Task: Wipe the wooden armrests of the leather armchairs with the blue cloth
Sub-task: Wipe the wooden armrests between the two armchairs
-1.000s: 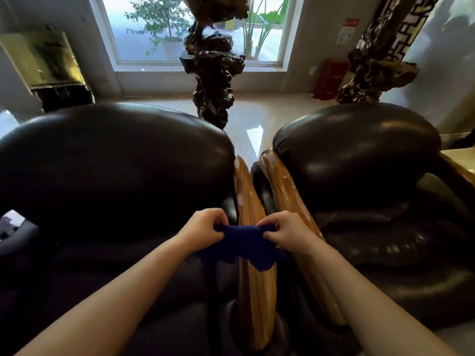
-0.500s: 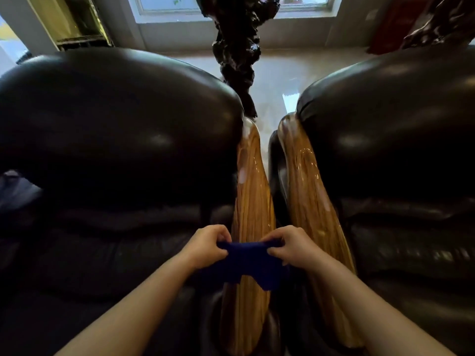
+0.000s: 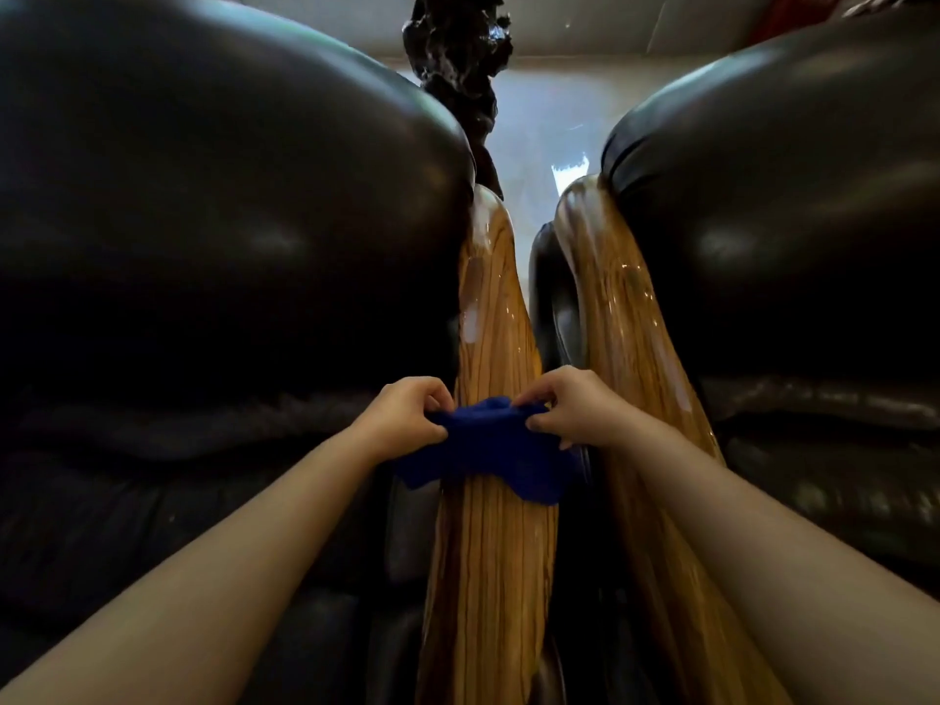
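Observation:
Two dark leather armchairs stand side by side, the left armchair [image 3: 213,236] and the right armchair [image 3: 793,236]. Between them run two glossy wooden armrests: the left chair's armrest [image 3: 488,552] and the right chair's armrest [image 3: 620,318]. A blue cloth [image 3: 488,450] hangs bunched over the left chair's armrest, held at both ends. My left hand [image 3: 407,414] pinches its left end and my right hand [image 3: 575,409] pinches its right end. The cloth's lower edges droop onto the wood.
A dark gnarled carved wooden stand [image 3: 458,48] rises behind the gap between the chairs. Shiny pale floor [image 3: 539,139] shows beyond it. A narrow dark gap separates the two armrests.
The view has tilted down and moved closer to the armrests, and the window has left the frame. Both hands keep their hold on the cloth, now slightly further up the left chair's armrest.

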The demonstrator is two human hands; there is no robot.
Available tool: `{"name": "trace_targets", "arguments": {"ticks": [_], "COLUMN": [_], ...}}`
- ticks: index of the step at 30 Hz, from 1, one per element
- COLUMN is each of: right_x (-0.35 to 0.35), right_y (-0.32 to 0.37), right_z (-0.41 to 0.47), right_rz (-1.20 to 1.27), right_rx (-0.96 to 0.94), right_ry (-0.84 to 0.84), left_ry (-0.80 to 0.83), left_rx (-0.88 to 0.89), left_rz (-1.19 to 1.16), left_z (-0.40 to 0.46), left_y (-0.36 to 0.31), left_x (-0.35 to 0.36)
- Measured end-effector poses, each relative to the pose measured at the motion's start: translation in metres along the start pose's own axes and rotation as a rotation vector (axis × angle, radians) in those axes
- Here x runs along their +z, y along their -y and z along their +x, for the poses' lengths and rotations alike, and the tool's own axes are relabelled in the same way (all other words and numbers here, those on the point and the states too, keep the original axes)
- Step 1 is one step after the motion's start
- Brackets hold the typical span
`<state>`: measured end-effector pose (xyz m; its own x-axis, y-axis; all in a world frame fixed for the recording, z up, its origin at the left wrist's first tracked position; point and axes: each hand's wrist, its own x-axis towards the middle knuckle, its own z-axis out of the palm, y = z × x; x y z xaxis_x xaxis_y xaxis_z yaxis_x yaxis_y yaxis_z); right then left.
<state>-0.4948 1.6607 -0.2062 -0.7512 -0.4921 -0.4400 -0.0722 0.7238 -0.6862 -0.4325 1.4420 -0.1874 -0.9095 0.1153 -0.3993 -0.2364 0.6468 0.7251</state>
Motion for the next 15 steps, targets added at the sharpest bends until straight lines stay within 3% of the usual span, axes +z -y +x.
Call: {"name": "trace_targets", "arguments": {"ticks": [5, 7, 9, 11, 12, 15], "right_x": [0.009, 0.021, 0.046, 0.075, 0.087, 0.111], "right_y": [-0.011, -0.01, -0.009, -0.003, -0.001, -0.003], "right_z": [0.016, 0.007, -0.008, -0.019, -0.02, -0.005], "right_rz": [0.005, -0.088, -0.234, -0.328, -0.343, -0.309], "right_rx": [0.069, 0.116, 0.104, 0.043, 0.011, 0.008], "right_ry": [-0.089, -0.342, -0.737, -0.951, -0.946, -0.785], "left_ry": [-0.057, -0.141, -0.455, -0.715, -0.721, -0.503], "left_rx": [0.009, 0.039, 0.099, 0.123, 0.135, 0.14], "left_rz": [0.069, 0.069, 0.116, 0.15, 0.167, 0.2], "left_z": [0.018, 0.017, 0.013, 0.007, 0.006, 0.014], "left_y": [0.014, 0.021, 0.03, 0.032, 0.032, 0.038], "left_x": [0.017, 0.02, 0.028, 0.043, 0.053, 0.088]}}
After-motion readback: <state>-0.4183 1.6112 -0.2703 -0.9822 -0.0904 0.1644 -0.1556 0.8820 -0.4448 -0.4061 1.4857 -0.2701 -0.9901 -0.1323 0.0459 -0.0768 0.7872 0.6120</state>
